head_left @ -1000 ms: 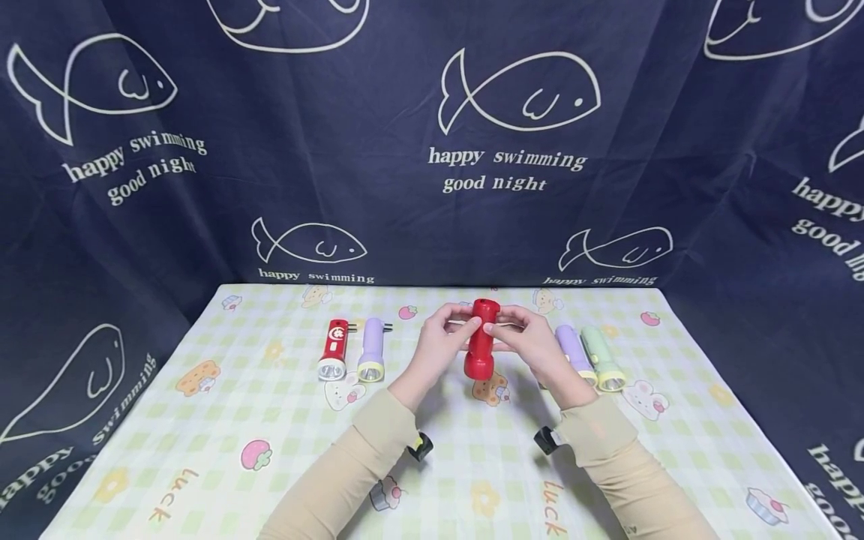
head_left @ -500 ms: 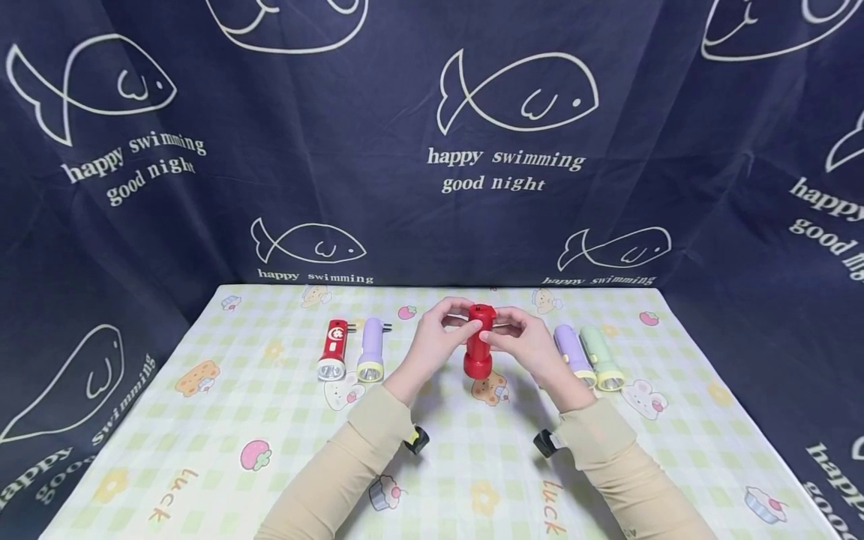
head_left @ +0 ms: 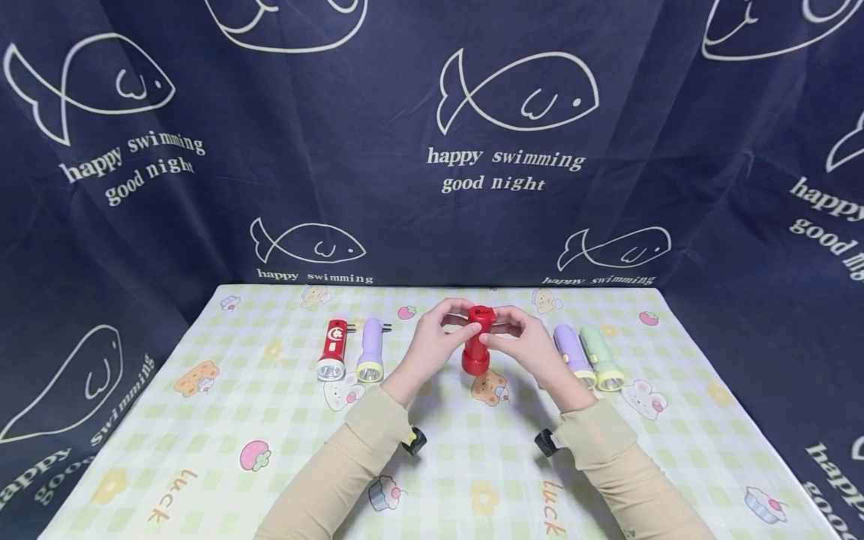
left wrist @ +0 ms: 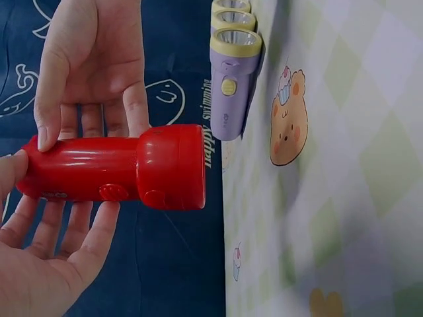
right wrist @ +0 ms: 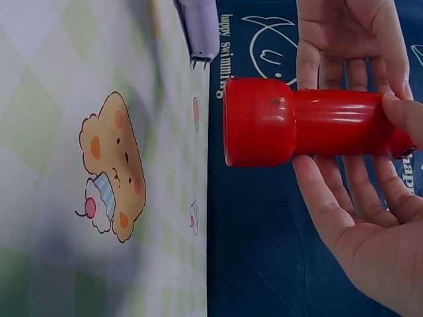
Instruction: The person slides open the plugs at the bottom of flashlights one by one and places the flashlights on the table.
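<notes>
Both hands hold a red flashlight above the middle of the table, its wide head pointing down. The left hand grips it from the left, thumb on the near side of the body and fingers behind. From the other side the right hand holds it the same way, its thumb just below the left one. In the left wrist view the red flashlight shows an oval button on its side. The right wrist view shows the smooth outer wall of the flashlight's head; its lens is not visible.
Left of the hands lie a red-and-white flashlight and a purple flashlight, both with plug prongs out. At the right, another purple flashlight lies beside a green one. A dark fish-print curtain hangs behind the checked tablecloth.
The red flashlight has dropped slightly and tipped, so more of its tail end faces the head camera. Both hands keep hold of it, the right thumb slightly lower on the body.
</notes>
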Available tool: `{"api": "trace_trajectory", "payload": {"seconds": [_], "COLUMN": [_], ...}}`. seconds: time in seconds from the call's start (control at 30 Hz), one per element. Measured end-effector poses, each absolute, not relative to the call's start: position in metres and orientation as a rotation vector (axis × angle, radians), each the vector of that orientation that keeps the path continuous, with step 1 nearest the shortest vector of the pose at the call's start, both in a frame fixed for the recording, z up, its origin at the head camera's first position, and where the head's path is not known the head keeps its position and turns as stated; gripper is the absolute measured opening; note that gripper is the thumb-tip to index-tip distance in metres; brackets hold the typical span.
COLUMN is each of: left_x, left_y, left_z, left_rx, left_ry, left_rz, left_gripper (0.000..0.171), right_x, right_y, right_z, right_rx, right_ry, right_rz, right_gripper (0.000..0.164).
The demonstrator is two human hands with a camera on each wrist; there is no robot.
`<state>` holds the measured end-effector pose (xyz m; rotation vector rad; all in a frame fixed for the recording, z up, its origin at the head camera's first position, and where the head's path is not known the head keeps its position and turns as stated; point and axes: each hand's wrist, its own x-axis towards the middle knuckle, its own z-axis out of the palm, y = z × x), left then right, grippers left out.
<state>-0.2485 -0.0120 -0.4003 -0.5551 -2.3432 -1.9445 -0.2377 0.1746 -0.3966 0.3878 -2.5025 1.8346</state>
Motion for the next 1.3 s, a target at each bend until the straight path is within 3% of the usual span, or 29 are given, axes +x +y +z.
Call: {"api": "trace_trajectory", "payload": {"seconds": [0.7, 1.3], "left_x": [-0.233, -0.249], "left_y": [-0.023, -0.023], "left_z": [-0.381, -0.406], "left_rx": [-0.755, -0.786], "left_ry": [-2.411, -2.383], "left_rz": [-1.927, -1.946], "left_gripper": [0.033, 0.035], "right_x": [-0.239, -0.238], "right_y": [0.179, 0.176], "right_z": [-0.397, -0.399], "right_rx": [0.499, 0.533], "right_ry": [-2.474, -2.431], "right_rz": [1.843, 1.858], "right_gripper": [0.043, 0.040]}}
